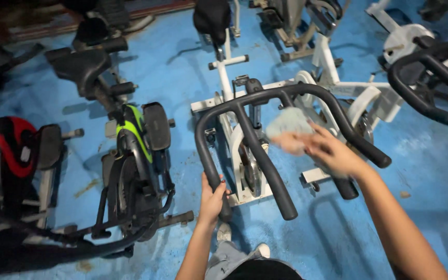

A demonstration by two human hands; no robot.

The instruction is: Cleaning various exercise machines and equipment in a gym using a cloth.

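Pale cloth, bunched in the right hand, rubs the black handlebar at one o'clock. Left hand is wrapped around its near-left grip; the wiping looks midway, outer bars likely remaining.

Handlebar of middle exercise bike in front, another bike to its left, a third behind right.

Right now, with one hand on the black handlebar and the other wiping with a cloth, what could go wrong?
1. The right hand presses the pale crumpled cloth between the black padded handlebar bars; it could possibly snag there.
2. The left hand grips only the bar's end, so the white exercise bike might wobble.
3. Other machines, like the black and green bike, stand close on the worn blue floor; a step back may trip.
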